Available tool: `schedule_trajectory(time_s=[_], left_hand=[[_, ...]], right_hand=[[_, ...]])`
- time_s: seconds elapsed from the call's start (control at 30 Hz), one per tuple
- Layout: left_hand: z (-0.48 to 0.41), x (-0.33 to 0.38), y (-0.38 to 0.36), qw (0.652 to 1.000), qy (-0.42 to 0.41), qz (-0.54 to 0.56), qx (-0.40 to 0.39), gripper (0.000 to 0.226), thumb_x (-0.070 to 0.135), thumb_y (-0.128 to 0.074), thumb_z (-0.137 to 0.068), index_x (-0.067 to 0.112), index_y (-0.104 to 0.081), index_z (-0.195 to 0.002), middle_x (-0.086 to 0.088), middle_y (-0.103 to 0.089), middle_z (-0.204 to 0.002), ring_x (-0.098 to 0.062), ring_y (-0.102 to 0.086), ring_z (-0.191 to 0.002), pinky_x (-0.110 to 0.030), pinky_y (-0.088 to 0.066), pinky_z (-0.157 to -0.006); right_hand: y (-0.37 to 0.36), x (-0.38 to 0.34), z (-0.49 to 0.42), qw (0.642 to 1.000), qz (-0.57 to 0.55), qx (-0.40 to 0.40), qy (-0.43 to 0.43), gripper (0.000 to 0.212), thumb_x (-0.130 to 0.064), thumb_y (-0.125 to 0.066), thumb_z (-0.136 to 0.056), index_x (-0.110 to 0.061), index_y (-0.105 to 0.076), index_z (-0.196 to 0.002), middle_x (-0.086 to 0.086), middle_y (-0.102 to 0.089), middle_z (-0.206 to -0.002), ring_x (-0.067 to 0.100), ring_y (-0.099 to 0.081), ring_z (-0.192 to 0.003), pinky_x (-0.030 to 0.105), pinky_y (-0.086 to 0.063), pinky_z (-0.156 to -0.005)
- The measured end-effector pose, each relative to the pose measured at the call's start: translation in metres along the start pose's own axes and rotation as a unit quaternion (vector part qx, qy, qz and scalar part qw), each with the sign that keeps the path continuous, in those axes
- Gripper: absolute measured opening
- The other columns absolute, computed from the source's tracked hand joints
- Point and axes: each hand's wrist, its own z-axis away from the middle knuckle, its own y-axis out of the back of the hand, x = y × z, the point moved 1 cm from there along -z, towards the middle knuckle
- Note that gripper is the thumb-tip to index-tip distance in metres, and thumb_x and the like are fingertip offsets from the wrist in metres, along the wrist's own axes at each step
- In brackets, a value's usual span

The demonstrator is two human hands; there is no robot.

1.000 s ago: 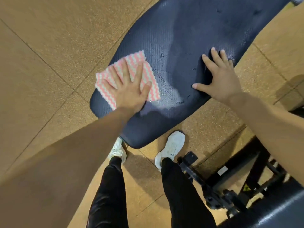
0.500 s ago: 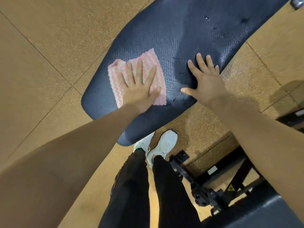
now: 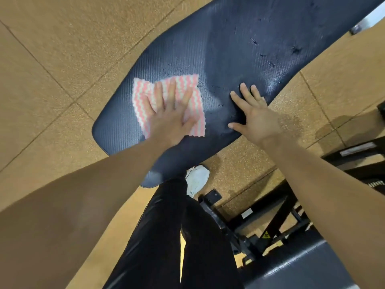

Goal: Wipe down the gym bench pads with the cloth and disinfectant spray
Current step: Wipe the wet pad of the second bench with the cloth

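Note:
A long dark blue bench pad [image 3: 239, 49] runs from lower left to upper right, with wet streaks and small tears in its cover. A pink and white zigzag cloth [image 3: 143, 94] lies flat on the pad near its lower end. My left hand [image 3: 173, 119] presses down on the cloth with spread fingers. My right hand [image 3: 254, 117] rests flat on the pad's near edge, just right of the cloth, holding nothing. No spray bottle is in view.
Tan rubber floor tiles [image 3: 62, 59] surround the bench. The black steel frame [image 3: 260, 222] of the bench stands at lower right, beside another dark pad [image 3: 302, 268]. My legs in black trousers [image 3: 166, 236] and a white shoe [image 3: 198, 178] are below the pad.
My left hand has slid the cloth along the pad away from its lower end toward my right hand. The right hand stays planted on the pad's edge.

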Motion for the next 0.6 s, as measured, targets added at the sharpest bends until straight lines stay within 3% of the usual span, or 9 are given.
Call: schedule_trajectory(time_s=[0.1,0.33,0.6], left_hand=[[-0.049,-0.024,0.030,0.998,0.049,0.010,0.029,0.076,0.074,-0.025,-0.097,0.046,0.004,-0.161,-0.008,0.008,-0.173,-0.045,0.008,-0.156,-0.077,0.001,-0.116],[-0.086,-0.022,0.050,0.997,0.060,0.011,0.039,0.077,0.077,-0.014,-0.097,0.041,0.007,-0.162,-0.011,0.010,-0.172,-0.048,0.009,-0.155,-0.074,0.003,-0.118],[-0.026,0.020,0.017,0.998,-0.053,0.015,-0.001,0.077,0.067,-0.023,-0.101,0.034,0.007,-0.163,-0.016,0.017,-0.170,-0.048,0.015,-0.154,-0.068,0.005,-0.120]], right_hand=[[0.001,-0.006,-0.001,1.000,0.021,0.003,-0.015,0.088,-0.050,-0.065,-0.093,-0.036,-0.012,-0.162,-0.008,0.003,-0.171,0.022,0.003,-0.158,0.048,-0.016,-0.126],[-0.004,-0.008,-0.006,1.000,0.009,0.003,-0.017,0.087,-0.042,-0.070,-0.093,-0.031,-0.017,-0.162,-0.003,-0.001,-0.172,0.028,0.002,-0.158,0.053,-0.011,-0.127],[-0.009,-0.003,-0.004,0.999,0.039,0.029,0.012,0.083,-0.047,-0.065,-0.095,-0.027,-0.020,-0.162,0.006,-0.011,-0.171,0.034,-0.003,-0.157,0.056,-0.014,-0.126]])
